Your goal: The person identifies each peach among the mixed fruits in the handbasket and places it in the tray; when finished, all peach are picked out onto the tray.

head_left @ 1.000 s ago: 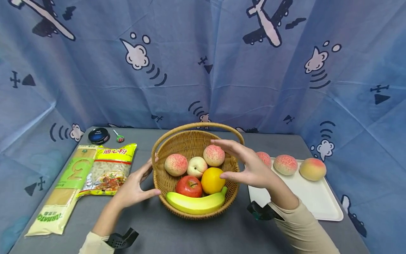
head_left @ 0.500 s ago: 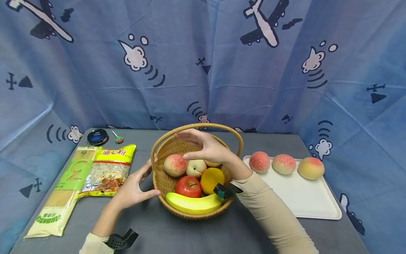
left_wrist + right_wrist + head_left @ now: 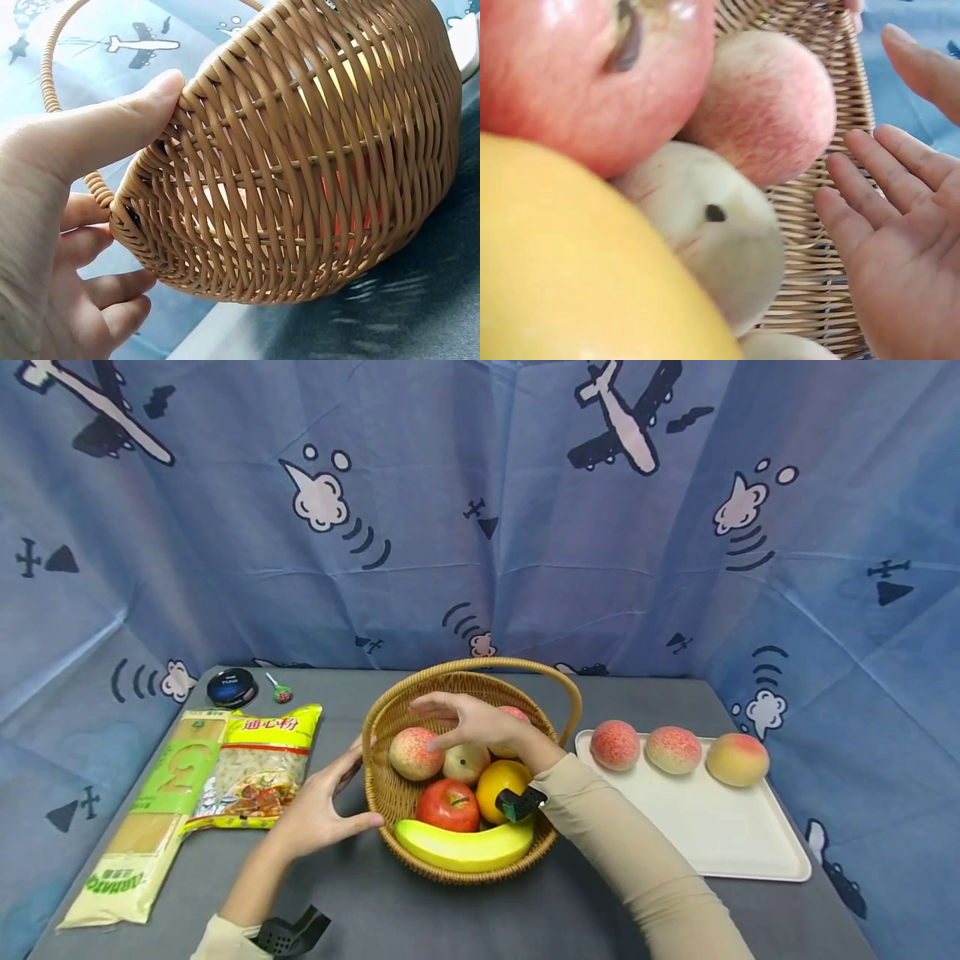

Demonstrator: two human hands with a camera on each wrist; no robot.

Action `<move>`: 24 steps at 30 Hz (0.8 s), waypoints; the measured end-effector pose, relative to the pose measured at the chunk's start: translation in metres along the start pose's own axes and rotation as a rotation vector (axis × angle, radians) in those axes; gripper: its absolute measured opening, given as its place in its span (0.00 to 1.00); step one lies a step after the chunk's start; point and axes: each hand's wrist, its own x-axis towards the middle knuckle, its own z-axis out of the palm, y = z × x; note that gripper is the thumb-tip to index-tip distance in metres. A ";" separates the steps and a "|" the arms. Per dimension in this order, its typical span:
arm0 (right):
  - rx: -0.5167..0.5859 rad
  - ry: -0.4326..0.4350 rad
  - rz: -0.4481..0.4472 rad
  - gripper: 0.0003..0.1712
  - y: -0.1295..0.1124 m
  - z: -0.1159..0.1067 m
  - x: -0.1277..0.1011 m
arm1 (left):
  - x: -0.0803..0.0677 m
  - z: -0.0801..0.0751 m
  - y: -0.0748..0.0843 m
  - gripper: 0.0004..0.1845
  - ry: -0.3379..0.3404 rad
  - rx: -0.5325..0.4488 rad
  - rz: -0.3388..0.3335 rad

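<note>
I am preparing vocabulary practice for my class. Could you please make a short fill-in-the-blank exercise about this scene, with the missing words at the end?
1. The long yellow fruit in the wicker basket is a ____.
2. The white tray holds ____ fruits.
3. In the head view, the small lollipop lies to the ____ of the round dark can.
4. The hand that touches the basket's rim is the ____ one.

Missing words: banana; three; right; left.

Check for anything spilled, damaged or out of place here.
Nothing stands out: the mixed fruit lies inside the basket, three peach-like fruits sit on the tray, and no spill shows around the pasta bag or noodle packet.
</note>
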 end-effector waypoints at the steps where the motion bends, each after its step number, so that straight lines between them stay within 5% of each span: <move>1: -0.007 -0.004 0.018 0.36 0.001 0.001 0.000 | 0.000 0.000 0.000 0.51 0.001 0.002 0.001; 7: -0.068 -0.040 0.081 0.39 0.007 0.003 0.004 | -0.001 0.000 0.000 0.52 0.003 0.006 -0.003; 15: -0.278 -0.085 0.051 0.39 0.012 0.004 0.010 | 0.000 0.001 0.000 0.51 0.003 0.015 -0.003; 24: -0.322 -0.101 0.052 0.42 0.015 0.006 0.011 | 0.001 0.001 0.000 0.52 0.006 0.014 0.000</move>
